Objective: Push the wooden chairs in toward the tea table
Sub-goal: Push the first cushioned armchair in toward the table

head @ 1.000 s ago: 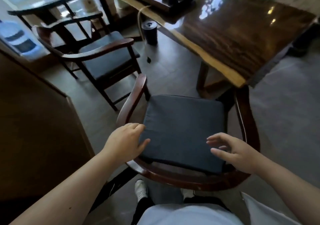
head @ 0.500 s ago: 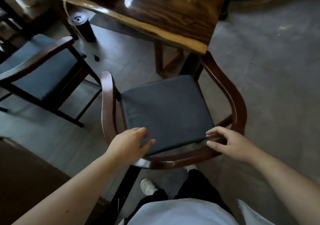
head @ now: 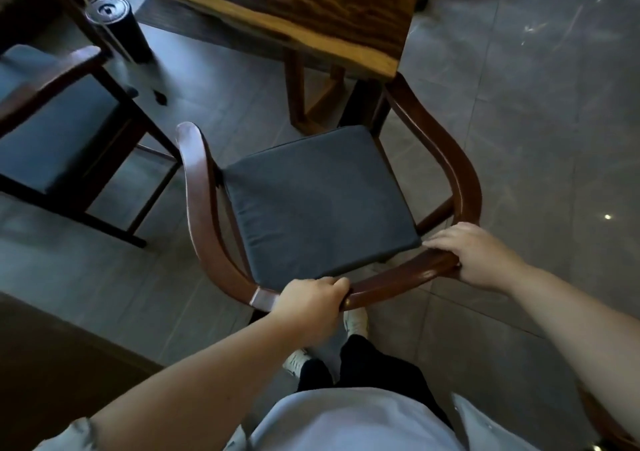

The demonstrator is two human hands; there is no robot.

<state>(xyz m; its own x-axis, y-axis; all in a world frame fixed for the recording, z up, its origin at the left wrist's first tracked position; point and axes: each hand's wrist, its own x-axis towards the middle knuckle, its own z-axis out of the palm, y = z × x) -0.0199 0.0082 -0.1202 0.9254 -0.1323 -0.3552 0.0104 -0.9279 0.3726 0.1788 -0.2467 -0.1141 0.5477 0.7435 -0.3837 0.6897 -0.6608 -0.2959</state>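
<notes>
A wooden armchair (head: 204, 208) with a curved back rail and a dark grey seat cushion (head: 315, 201) stands right in front of me, facing the tea table (head: 294, 10). Its right arm tip sits under the table's near corner. My left hand (head: 308, 303) is closed around the back rail near its left bend. My right hand (head: 474, 253) grips the same rail at its right bend. A second wooden chair (head: 52, 111) with a dark seat stands at the left, away from the table.
A black cylindrical bin (head: 117, 24) stands on the grey tiled floor by the table's left leg. A dark wooden cabinet edge (head: 52, 353) lies at the lower left. My feet (head: 353, 322) are just behind the chair. Open tiled floor (head: 536, 104) spreads to the right.
Both hands dropped from hovering over the cushion onto the back rail and closed on it. The chair has moved nearer the table, its right arm now under the corner.
</notes>
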